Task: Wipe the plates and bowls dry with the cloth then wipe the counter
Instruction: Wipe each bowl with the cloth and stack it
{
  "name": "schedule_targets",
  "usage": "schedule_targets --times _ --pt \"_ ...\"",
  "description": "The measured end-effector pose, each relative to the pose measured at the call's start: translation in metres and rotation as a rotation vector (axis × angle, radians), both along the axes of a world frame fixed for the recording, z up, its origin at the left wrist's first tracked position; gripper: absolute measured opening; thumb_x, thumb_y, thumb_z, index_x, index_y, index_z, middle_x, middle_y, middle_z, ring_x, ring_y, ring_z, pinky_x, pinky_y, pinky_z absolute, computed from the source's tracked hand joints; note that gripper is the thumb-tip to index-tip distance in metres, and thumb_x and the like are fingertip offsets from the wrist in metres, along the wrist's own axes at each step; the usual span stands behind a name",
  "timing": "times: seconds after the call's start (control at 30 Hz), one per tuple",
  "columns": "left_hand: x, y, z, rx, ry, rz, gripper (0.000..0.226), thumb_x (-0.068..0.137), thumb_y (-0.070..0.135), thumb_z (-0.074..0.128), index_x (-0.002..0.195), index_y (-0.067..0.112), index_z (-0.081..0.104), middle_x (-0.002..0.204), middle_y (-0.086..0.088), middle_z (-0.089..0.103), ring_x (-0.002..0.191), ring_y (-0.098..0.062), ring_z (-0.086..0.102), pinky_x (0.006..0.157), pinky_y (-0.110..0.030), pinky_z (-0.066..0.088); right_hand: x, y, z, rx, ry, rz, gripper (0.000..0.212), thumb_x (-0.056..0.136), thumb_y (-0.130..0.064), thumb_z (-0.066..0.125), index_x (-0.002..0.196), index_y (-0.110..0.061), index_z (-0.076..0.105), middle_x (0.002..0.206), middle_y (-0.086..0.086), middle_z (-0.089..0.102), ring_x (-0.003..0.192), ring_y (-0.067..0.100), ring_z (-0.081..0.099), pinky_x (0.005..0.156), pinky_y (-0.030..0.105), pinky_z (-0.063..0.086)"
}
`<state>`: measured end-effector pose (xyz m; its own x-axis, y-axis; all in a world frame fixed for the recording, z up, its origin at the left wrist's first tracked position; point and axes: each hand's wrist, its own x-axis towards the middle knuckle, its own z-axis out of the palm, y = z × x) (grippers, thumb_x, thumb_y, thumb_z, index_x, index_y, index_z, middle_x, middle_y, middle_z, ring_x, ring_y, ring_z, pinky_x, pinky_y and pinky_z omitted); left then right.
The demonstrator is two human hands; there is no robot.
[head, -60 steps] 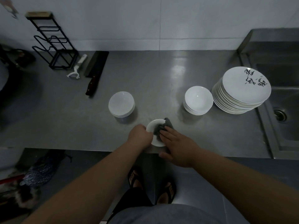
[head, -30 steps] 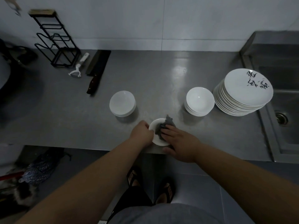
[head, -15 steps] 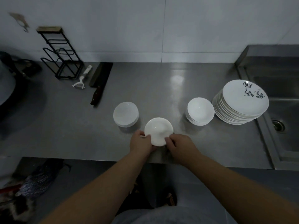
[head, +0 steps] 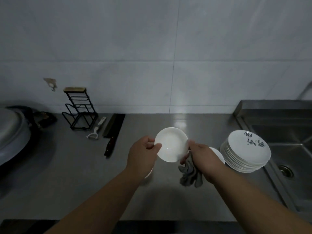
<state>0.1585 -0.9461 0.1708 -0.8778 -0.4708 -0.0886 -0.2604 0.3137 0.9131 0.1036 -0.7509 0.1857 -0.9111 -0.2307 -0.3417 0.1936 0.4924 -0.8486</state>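
Left hand (head: 143,155): our fingers and thumb pinch the rim of the small white bowl (head: 170,144) at its 9 o'clock edge, thumb lying on the inside face.
Right hand (head: 201,157): closed on the opposite rim, at about 4 o'clock, with the grey cloth (head: 190,173) bunched under the palm and hanging down below it.
Bowl: lifted clear of the surface (head: 76,174), tilted so that its inside faces us; a dark smear near the 5 o'clock edge may be damp or only shadow, since the light is too dim to be sure.
Step in hand: we judge that we are checking or turning the bowl between wipes.
How to do it well: we should keep the left pinch firm, bring the cloth up from under the right palm and run it round the inside, then over the rim and the back, turning the bowl a little at a time.
Risk: a smooth bowl held by two edge grips could slip as one hand shifts, so we should move one hand only.
Waiting: the stack of plates (head: 245,152) sits at 3 o'clock beside the sink (head: 287,144), with another white bowl (head: 217,153) partly hidden behind our right hand.
Also there: a cleaver (head: 114,130), a peeler (head: 96,130) and a black wire rack (head: 79,108) at 10 o'clock.
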Motion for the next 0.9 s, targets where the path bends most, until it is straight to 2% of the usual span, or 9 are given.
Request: schedule_targets --times 0.13,0.23,0.37,0.5,0.57,0.67,0.77,0.83,0.9 --pt "-0.006 -0.005 0.029 0.289 0.107 0.014 0.012 0.099 0.029 0.065 0.100 0.024 0.075 0.082 0.004 0.078 0.078 -0.015 0.077 0.081 -0.038 0.062 -0.010 -0.020 0.017 -0.158 -0.050 -0.191 0.068 0.109 -0.055 0.023 0.094 -0.015 0.076 0.081 0.006 0.079 0.091 0.027 0.073 0.091 0.041 0.054" --pt "-0.010 -0.009 0.048 0.483 0.184 0.014 0.024 0.103 0.034 0.058 0.107 0.019 0.076 0.096 -0.003 0.080 0.097 -0.015 0.076 0.090 -0.032 0.057 -0.015 -0.033 0.032 -0.431 -0.077 -0.263 0.048 0.104 -0.051 0.043 0.107 -0.015 0.075 0.094 0.014 0.077 0.088 0.038 0.072 0.076 0.053 0.057" --pt "-0.023 -0.022 0.067 0.616 0.229 -0.015 0.018 0.101 0.017 0.062 0.113 0.014 0.075 0.114 -0.002 0.076 0.109 -0.017 0.071 0.094 -0.031 0.056 -0.012 -0.043 0.052 -0.616 0.079 -0.122 0.025 0.107 -0.024 0.045 0.118 -0.025 0.068 0.106 0.024 0.071 0.088 0.054 0.070 0.059 0.049 0.056" --pt "-0.034 -0.039 0.090 0.962 0.175 -0.098 0.026 0.105 0.009 0.052 0.125 -0.002 0.063 0.126 -0.016 0.070 0.114 -0.021 0.069 0.092 -0.029 0.057 -0.012 -0.052 0.078 -0.533 0.279 -0.084 0.029 0.110 -0.016 0.042 0.121 -0.027 0.066 0.091 0.021 0.073 0.072 0.032 0.069 0.050 0.036 0.056" --pt "-0.032 -0.047 0.103 1.075 0.130 -0.205 0.027 0.106 0.010 0.046 0.120 -0.004 0.064 0.118 -0.014 0.074 0.104 -0.018 0.074 0.088 -0.028 0.061 -0.014 -0.054 0.086 -0.360 0.350 -0.053 0.031 0.111 -0.020 0.039 0.126 -0.031 0.063 0.080 0.020 0.071 0.066 0.026 0.069 0.048 0.043 0.058" --pt "-0.033 -0.058 0.111 1.139 0.151 -0.272 0.028 0.106 0.010 0.043 0.122 0.001 0.064 0.117 -0.012 0.075 0.102 -0.019 0.075 0.083 -0.030 0.062 -0.019 -0.054 0.093 -0.204 0.474 -0.222 0.030 0.110 -0.023 0.040 0.123 -0.028 0.067 0.093 0.005 0.067 0.058 0.015 0.065 0.047 0.054 0.058" --pt "-0.035 -0.065 0.111 1.108 0.182 -0.289 0.033 0.107 0.010 0.041 0.134 0.003 0.058 0.128 -0.013 0.070 0.115 -0.024 0.070 0.092 -0.035 0.060 -0.014 -0.057 0.108 -0.413 0.539 -0.443 0.032 0.112 -0.025 0.039 0.121 -0.022 0.069 0.097 -0.004 0.070 0.061 0.009 0.065 0.055 0.038 0.061" --pt "-0.037 -0.064 0.108 1.109 0.194 -0.271 0.035 0.108 0.011 0.041 0.140 0.002 0.054 0.130 -0.014 0.069 0.118 -0.027 0.068 0.095 -0.040 0.058 -0.009 -0.063 0.112 -0.503 0.592 -0.410 0.032 0.112 -0.025 0.038 0.124 -0.022 0.068 0.101 -0.013 0.075 0.087 0.001 0.072 0.074 0.025 0.061" --pt "-0.036 -0.060 0.108 1.132 0.222 -0.272 0.036 0.108 0.010 0.039 0.140 0.001 0.053 0.131 -0.016 0.068 0.119 -0.028 0.067 0.092 -0.040 0.060 -0.004 -0.072 0.106 -0.424 0.713 -0.240 0.033 0.112 -0.027 0.039 0.135 -0.023 0.063 0.126 -0.013 0.070 0.118 0.001 0.064 0.101 0.024 0.052"
